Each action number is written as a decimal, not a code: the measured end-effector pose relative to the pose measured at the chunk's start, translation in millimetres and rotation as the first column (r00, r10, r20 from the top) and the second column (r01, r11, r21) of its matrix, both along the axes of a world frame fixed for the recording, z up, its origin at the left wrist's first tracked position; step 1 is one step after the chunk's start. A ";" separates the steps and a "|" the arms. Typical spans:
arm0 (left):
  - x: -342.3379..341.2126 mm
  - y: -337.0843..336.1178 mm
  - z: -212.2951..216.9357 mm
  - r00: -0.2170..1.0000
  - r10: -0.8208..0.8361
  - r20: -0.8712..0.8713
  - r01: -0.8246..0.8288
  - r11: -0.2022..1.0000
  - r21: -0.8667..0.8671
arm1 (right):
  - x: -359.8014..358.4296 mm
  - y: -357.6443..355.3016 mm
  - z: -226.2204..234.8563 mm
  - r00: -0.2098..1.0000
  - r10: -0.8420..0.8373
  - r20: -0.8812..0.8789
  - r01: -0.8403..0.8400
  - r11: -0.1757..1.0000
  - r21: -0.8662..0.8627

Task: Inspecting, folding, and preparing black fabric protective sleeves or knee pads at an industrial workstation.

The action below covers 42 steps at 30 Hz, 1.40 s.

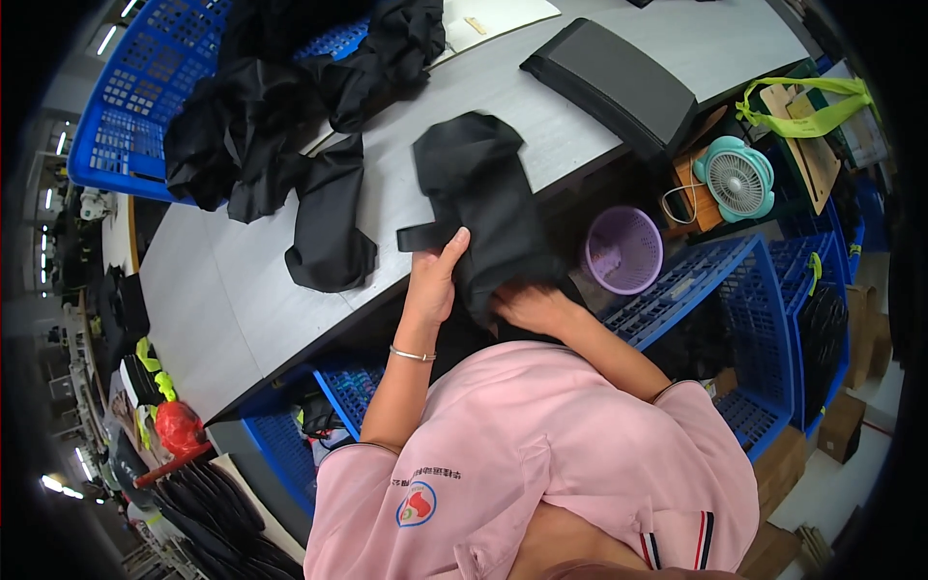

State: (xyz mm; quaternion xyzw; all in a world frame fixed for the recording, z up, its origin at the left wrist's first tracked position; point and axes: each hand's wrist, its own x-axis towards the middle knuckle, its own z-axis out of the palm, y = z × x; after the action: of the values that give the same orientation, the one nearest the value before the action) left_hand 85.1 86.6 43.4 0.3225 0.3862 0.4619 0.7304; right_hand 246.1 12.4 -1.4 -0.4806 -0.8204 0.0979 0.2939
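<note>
A black fabric sleeve [483, 193] with a short strap on its left side is held up in front of me at the table's near edge. My left hand [437, 275] is closed on its left edge by the strap, thumb on top. At the lower end, my right hand [534, 307] has its fingers curled into the cloth, and the fingertips are hidden. A similar black fabric piece [331, 217] lies on the table to the left. Beyond it, a heap of black fabric pieces [246, 126] spills from a blue basket [126, 116].
The grey table [222, 300] spans ahead of me. On its right part lies a dark padded block [619, 82]. A purple bin [623, 249], a turquoise fan [739, 179] and blue crates [773, 329] stand to the right. A red rounded object [180, 430] is at the left.
</note>
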 end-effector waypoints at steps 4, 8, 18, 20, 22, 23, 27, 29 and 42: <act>-3.9 -4.8 -4.3 1.000 -0.019 -0.013 0.019 0.999 -0.045 | 13.7 -12.3 73.0 0.822 -0.023 -0.568 -0.225 0.905 -0.362; -12.0 -13.8 -9.7 0.997 0.035 -0.069 -0.037 0.999 -0.032 | 57.8 -8.1 97.1 0.425 -0.420 -0.802 -0.148 0.841 -0.520; -15.6 -29.8 18.4 0.974 -0.224 0.042 0.227 0.971 -0.077 | 37.7 12.9 62.3 -0.095 -0.644 -0.759 -0.495 0.692 -0.526; -10.0 -34.0 18.3 0.989 -0.140 0.047 0.144 0.986 -0.079 | 38.5 10.4 47.1 -0.130 -0.650 -0.749 -0.496 0.697 -0.519; -13.0 -32.4 18.7 0.986 -0.141 0.085 0.149 0.984 -0.099 | 45.8 6.9 37.8 -0.165 -0.655 -0.737 -0.494 0.702 -0.513; -14.7 -31.4 18.7 0.983 -0.135 0.121 0.149 0.981 -0.120 | 50.4 8.5 39.2 -0.045 -0.640 -0.767 -0.384 0.720 -0.578; -15.1 -28.1 12.7 0.969 -0.081 0.232 0.131 0.969 -0.210 | 52.6 7.2 65.9 0.171 -0.521 -0.836 -0.193 0.815 -0.547; -8.8 -31.5 6.6 0.988 -0.060 0.141 0.085 0.981 -0.175 | 37.5 2.9 95.5 0.358 -0.490 -0.795 -0.064 0.836 -0.545; -14.3 -15.6 1.1 0.955 -0.048 0.291 0.137 0.946 -0.292 | 45.2 11.4 53.5 0.163 -0.551 -0.818 -0.285 0.768 -0.574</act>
State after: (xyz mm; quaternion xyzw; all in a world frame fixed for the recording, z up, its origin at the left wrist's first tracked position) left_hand 70.8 70.9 44.4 0.1535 0.3307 0.4014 0.8402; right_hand 291.3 23.8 52.0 -0.4438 -0.2990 0.6144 0.5798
